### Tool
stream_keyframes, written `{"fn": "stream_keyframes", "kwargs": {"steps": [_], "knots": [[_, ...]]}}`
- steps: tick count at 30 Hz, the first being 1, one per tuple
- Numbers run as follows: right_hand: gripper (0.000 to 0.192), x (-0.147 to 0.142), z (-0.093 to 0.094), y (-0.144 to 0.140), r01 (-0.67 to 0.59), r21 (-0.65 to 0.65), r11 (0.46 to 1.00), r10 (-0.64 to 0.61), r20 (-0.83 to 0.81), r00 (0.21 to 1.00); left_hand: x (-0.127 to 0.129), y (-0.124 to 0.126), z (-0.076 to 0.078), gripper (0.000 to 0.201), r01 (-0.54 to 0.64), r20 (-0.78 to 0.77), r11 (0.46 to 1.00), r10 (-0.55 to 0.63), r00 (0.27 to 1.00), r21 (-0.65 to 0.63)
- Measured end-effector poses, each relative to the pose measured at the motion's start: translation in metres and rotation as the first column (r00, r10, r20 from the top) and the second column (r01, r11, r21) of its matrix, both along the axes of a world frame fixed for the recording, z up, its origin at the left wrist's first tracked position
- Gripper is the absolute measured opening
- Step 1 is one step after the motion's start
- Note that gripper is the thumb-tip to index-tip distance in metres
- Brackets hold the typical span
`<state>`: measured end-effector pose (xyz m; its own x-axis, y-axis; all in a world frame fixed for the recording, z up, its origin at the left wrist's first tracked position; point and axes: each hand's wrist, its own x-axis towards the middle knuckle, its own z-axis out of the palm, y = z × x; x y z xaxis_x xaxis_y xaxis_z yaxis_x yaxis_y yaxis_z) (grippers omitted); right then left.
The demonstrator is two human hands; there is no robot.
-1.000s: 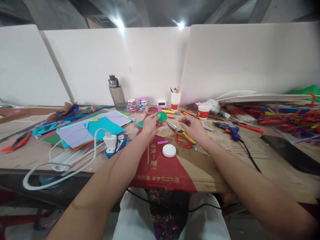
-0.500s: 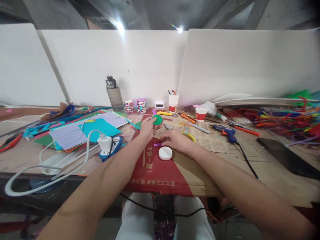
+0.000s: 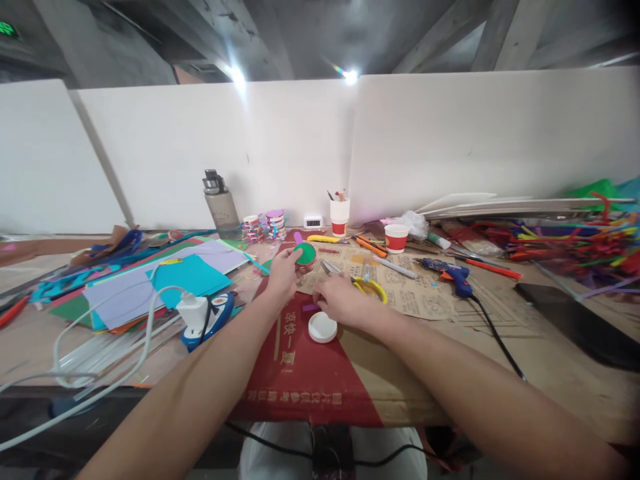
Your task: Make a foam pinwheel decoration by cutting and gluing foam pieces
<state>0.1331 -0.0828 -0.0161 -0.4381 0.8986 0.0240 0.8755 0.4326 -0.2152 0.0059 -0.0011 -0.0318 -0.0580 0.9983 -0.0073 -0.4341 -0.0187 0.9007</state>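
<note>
My left hand (image 3: 286, 270) is closed around a small round tub-like piece with a green top (image 3: 305, 254), held tilted just above the table. To its right, my right hand (image 3: 336, 298) rests low over the cardboard with its fingers bent together. Its fingertips are beside a purple paper strip (image 3: 309, 307); whether they pinch anything is hidden. In front of that hand lies a white round lid (image 3: 323, 327). Scissors with yellow handles (image 3: 371, 289) lie just beyond the right hand, partly covered by it.
A blue glue gun (image 3: 457, 279) with its cord and a black phone-like slab (image 3: 575, 323) lie rightward. Coloured paper (image 3: 195, 280) and a power strip (image 3: 213, 323) are on the left. At the back stand a bottle (image 3: 220, 207), paper cups (image 3: 396, 238) and small decorated stacks (image 3: 275, 225).
The view has tilted up, so the table appears lower. My right hand has shifted slightly left, uncovering more of the scissors' handles. My left hand keeps the green-topped piece.
</note>
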Motion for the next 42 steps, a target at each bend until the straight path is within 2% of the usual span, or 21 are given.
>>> {"fn": "stream_keyframes", "kwargs": {"steps": [3,8,11,15,19,26,29,34,36,38,40,42], "knots": [[0.017,-0.001,-0.005,0.003,-0.005,0.025,1.000,0.005,-0.027,1.000,0.000,-0.001,-0.001,0.014,0.011,-0.035,1.000,-0.011,0.999,-0.008],[0.010,0.005,-0.001,0.007,0.005,-0.044,0.999,-0.011,-0.125,0.992,0.000,-0.003,-0.003,0.021,0.035,-0.078,0.999,-0.033,0.996,0.019],[0.010,0.011,0.003,0.008,-0.027,-0.077,0.997,0.014,-0.170,0.985,0.001,-0.006,-0.001,0.019,0.053,-0.081,0.999,-0.052,0.995,0.008],[0.012,0.017,0.002,0.011,-0.066,-0.105,0.992,0.040,-0.228,0.973,0.003,-0.007,0.003,0.014,0.012,-0.062,1.000,-0.013,0.998,-0.009],[0.016,0.017,0.000,0.013,-0.071,-0.104,0.992,0.049,-0.205,0.978,0.005,-0.008,0.004,0.015,0.021,-0.064,1.000,-0.021,0.998,-0.001],[0.012,0.009,-0.003,0.010,0.005,-0.094,0.996,-0.009,-0.046,0.999,0.006,-0.012,0.004,0.009,0.047,-0.080,0.999,-0.046,0.996,0.007],[0.011,0.009,-0.008,0.010,-0.004,-0.095,0.995,0.001,-0.037,0.999,0.007,-0.012,0.003,0.010,0.053,-0.068,0.999,-0.053,0.996,0.007],[0.018,0.011,-0.017,0.013,0.002,0.032,0.999,-0.001,-0.030,1.000,0.009,-0.010,-0.001,0.011,0.075,-0.065,0.997,-0.075,0.995,-0.002],[0.020,0.013,-0.019,0.015,0.037,0.076,0.996,-0.027,-0.131,0.991,0.010,-0.010,-0.001,0.010,0.086,-0.068,0.996,-0.086,0.994,-0.002],[0.019,0.018,-0.019,0.016,0.109,0.094,0.990,-0.071,-0.336,0.939,0.010,-0.011,-0.001,0.008,0.088,-0.075,0.996,-0.088,0.993,0.001],[0.018,0.023,-0.018,0.017,0.198,0.058,0.978,-0.134,-0.551,0.824,0.010,-0.013,0.000,0.008,0.088,-0.069,0.996,-0.087,0.994,0.012],[0.017,0.028,-0.017,0.017,0.255,-0.054,0.965,-0.222,-0.683,0.696,0.011,-0.014,0.001,0.010,0.093,-0.046,0.995,-0.091,0.995,0.028]]}}
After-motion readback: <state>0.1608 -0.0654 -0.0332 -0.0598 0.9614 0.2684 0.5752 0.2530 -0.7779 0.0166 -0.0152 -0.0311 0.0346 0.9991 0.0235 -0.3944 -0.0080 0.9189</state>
